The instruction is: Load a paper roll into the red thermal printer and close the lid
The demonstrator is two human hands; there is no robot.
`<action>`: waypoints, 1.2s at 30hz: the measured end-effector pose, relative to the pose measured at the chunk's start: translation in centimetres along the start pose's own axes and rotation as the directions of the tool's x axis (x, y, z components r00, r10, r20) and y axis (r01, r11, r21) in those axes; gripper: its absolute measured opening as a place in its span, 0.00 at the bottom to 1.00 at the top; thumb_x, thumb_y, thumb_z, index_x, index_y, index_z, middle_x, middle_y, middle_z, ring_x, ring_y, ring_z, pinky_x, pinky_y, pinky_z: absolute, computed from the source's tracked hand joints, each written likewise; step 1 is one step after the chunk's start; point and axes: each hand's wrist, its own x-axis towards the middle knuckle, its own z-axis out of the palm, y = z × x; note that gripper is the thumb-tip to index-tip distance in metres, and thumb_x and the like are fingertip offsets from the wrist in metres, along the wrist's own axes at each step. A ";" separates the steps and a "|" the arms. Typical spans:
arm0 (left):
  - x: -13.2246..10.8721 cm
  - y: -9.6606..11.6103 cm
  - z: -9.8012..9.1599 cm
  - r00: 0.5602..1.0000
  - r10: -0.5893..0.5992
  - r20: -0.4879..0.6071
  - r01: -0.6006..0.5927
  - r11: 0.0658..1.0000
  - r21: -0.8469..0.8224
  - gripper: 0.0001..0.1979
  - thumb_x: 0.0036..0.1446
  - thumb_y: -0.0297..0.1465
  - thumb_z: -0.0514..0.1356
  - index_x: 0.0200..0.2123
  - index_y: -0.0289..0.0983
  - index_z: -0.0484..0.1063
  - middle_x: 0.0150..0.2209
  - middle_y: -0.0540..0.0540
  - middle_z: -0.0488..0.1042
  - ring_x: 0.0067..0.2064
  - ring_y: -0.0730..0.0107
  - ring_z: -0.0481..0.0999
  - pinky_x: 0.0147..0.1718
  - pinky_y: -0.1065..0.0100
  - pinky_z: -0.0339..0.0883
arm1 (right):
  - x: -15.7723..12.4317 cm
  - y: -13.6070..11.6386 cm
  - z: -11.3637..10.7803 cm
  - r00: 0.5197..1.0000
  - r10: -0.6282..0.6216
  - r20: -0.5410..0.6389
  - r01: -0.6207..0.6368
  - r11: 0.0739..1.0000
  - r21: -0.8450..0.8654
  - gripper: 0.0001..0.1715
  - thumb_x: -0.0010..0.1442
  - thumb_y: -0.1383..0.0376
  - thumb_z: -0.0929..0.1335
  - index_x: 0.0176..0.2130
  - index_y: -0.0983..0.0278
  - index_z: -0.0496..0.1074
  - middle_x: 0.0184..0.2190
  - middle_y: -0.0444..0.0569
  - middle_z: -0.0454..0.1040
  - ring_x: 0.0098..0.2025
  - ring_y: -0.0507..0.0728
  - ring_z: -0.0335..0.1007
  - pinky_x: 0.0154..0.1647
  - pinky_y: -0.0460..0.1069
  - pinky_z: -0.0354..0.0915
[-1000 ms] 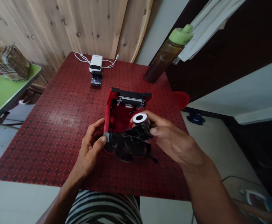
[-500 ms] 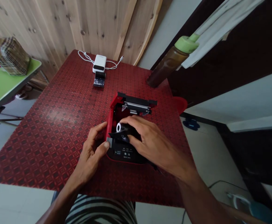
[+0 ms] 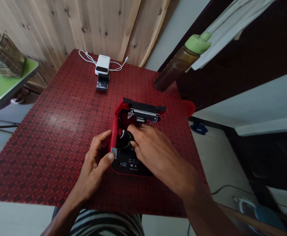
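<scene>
The roll (image 3: pixel 125 134) has been lowered deeper into the printer (image 3: pixel 114 135) — all but housed, it appears — clasped by the right hand (image 3: pixel 155 154); the printer is braced by the left hand (image 3: pixel 96 159), fingers loosely spread.

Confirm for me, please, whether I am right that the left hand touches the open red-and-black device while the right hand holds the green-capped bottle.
Not quite: the right hand is not on the green-capped bottle, which stands apart from it. The head view shows that hand at a dark roll inside the open red-and-black device, which the left hand does touch.
</scene>
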 end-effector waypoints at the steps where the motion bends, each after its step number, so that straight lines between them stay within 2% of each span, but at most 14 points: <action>1: 0.0 0.0 0.0 1.000 -0.002 -0.004 0.002 1.000 0.002 0.28 0.75 0.45 0.64 0.73 0.46 0.72 0.72 0.40 0.74 0.73 0.44 0.72 0.73 0.42 0.64 | 0.4 -0.1 -0.1 0.999 0.010 0.040 -0.010 1.000 -0.010 0.21 0.66 0.82 0.67 0.51 0.65 0.80 0.43 0.58 0.86 0.45 0.65 0.85 0.44 0.56 0.73; 4: 0.0 0.0 0.0 1.000 -0.013 -0.008 0.013 1.000 0.002 0.29 0.74 0.46 0.64 0.73 0.47 0.72 0.71 0.40 0.74 0.73 0.43 0.72 0.74 0.41 0.63 | 1.8 0.0 -0.1 0.992 0.025 0.123 -0.028 0.999 0.020 0.20 0.66 0.82 0.67 0.49 0.64 0.80 0.44 0.57 0.87 0.45 0.65 0.85 0.41 0.55 0.70; 8: 0.0 -0.1 0.0 1.000 -0.016 -0.001 0.016 1.000 -0.001 0.29 0.74 0.47 0.64 0.74 0.47 0.72 0.71 0.39 0.74 0.70 0.43 0.74 0.72 0.41 0.65 | 2.6 1.0 1.0 0.991 0.027 0.131 -0.039 0.995 0.089 0.17 0.68 0.80 0.68 0.47 0.63 0.79 0.46 0.56 0.87 0.48 0.65 0.86 0.42 0.54 0.71; 10: 0.0 -0.2 -0.1 1.000 -0.012 0.001 0.012 1.000 -0.008 0.29 0.75 0.47 0.64 0.74 0.47 0.71 0.71 0.40 0.75 0.69 0.44 0.76 0.70 0.42 0.66 | 2.4 1.6 1.8 0.996 0.010 0.091 -0.022 0.990 0.140 0.17 0.68 0.80 0.68 0.48 0.63 0.79 0.47 0.56 0.87 0.50 0.65 0.86 0.46 0.55 0.74; 13: 0.0 -0.3 -0.1 1.000 -0.004 0.001 0.004 1.000 -0.013 0.29 0.75 0.47 0.65 0.74 0.48 0.72 0.70 0.41 0.75 0.70 0.45 0.76 0.71 0.43 0.66 | 1.2 2.4 2.4 0.999 -0.047 -0.012 0.048 0.966 0.254 0.23 0.68 0.81 0.67 0.54 0.61 0.80 0.52 0.54 0.87 0.55 0.63 0.86 0.55 0.56 0.78; 17: 0.1 0.0 0.1 1.000 0.005 -0.006 -0.005 1.000 -0.010 0.29 0.74 0.47 0.66 0.73 0.46 0.73 0.70 0.40 0.76 0.70 0.45 0.76 0.71 0.45 0.68 | -1.3 2.9 1.6 0.973 -0.153 -0.173 0.206 0.915 0.348 0.34 0.71 0.83 0.60 0.62 0.57 0.80 0.61 0.50 0.86 0.64 0.58 0.83 0.68 0.57 0.78; 20: 0.2 0.1 0.1 1.000 0.012 -0.008 -0.012 1.000 -0.014 0.28 0.74 0.46 0.66 0.72 0.46 0.73 0.72 0.41 0.76 0.72 0.45 0.76 0.71 0.47 0.70 | -3.0 2.8 0.7 0.950 -0.218 -0.226 0.290 0.884 0.367 0.31 0.74 0.79 0.64 0.66 0.57 0.78 0.64 0.50 0.85 0.67 0.59 0.81 0.71 0.61 0.78; 23: 0.0 0.0 -0.3 1.000 0.013 -0.004 -0.013 1.000 -0.007 0.28 0.73 0.47 0.67 0.72 0.46 0.75 0.72 0.41 0.77 0.73 0.44 0.76 0.71 0.47 0.72 | -3.7 2.2 0.7 0.931 -0.231 -0.281 0.326 0.873 0.362 0.21 0.74 0.76 0.70 0.59 0.57 0.82 0.55 0.50 0.88 0.59 0.61 0.84 0.65 0.61 0.81; 25: -0.1 0.1 -0.8 1.000 -0.014 -0.011 0.014 1.000 -0.007 0.28 0.73 0.47 0.67 0.71 0.46 0.76 0.72 0.40 0.78 0.73 0.41 0.76 0.71 0.44 0.71 | -4.0 1.7 1.1 0.905 -0.213 -0.368 0.343 0.878 0.335 0.14 0.75 0.75 0.71 0.51 0.59 0.83 0.47 0.49 0.88 0.51 0.60 0.83 0.58 0.58 0.82; 27: 0.4 0.6 -1.3 0.998 -0.014 -0.056 0.015 1.000 0.020 0.27 0.74 0.47 0.66 0.71 0.45 0.77 0.72 0.39 0.78 0.73 0.39 0.75 0.73 0.41 0.69 | -4.4 1.3 1.7 0.870 -0.191 -0.454 0.352 0.886 0.303 0.13 0.76 0.75 0.70 0.46 0.60 0.83 0.43 0.49 0.85 0.47 0.59 0.81 0.52 0.56 0.82; 29: 1.7 1.8 -1.5 0.990 0.069 -0.122 -0.058 0.994 0.090 0.27 0.73 0.47 0.67 0.70 0.46 0.78 0.72 0.39 0.77 0.74 0.39 0.75 0.73 0.40 0.68 | -5.0 1.0 2.2 0.831 -0.155 -0.534 0.331 0.910 0.251 0.12 0.77 0.75 0.71 0.44 0.60 0.83 0.42 0.50 0.84 0.45 0.59 0.80 0.49 0.55 0.81; 30: 2.6 2.6 -1.3 0.982 0.144 -0.121 -0.129 0.984 0.123 0.27 0.73 0.47 0.68 0.69 0.46 0.78 0.71 0.39 0.78 0.73 0.40 0.75 0.72 0.41 0.69 | -5.4 0.8 2.5 0.814 -0.137 -0.565 0.311 0.924 0.223 0.13 0.77 0.75 0.71 0.44 0.60 0.83 0.42 0.51 0.84 0.44 0.59 0.79 0.48 0.55 0.80; 33: 5.9 5.1 0.0 0.934 0.351 -0.066 -0.334 0.924 0.184 0.26 0.72 0.46 0.68 0.69 0.49 0.78 0.73 0.43 0.76 0.74 0.43 0.74 0.72 0.46 0.69 | -6.2 0.5 3.5 0.766 -0.115 -0.632 0.257 0.956 0.138 0.14 0.76 0.77 0.71 0.47 0.61 0.83 0.40 0.51 0.85 0.41 0.58 0.78 0.45 0.55 0.80; 36: 8.3 6.8 1.6 0.911 0.412 0.002 -0.398 0.879 0.262 0.22 0.76 0.45 0.64 0.65 0.45 0.81 0.68 0.43 0.80 0.71 0.48 0.76 0.70 0.49 0.70 | -6.8 0.4 4.5 0.707 -0.150 -0.691 0.291 0.952 0.091 0.14 0.74 0.80 0.70 0.49 0.65 0.83 0.38 0.52 0.85 0.38 0.58 0.78 0.42 0.54 0.80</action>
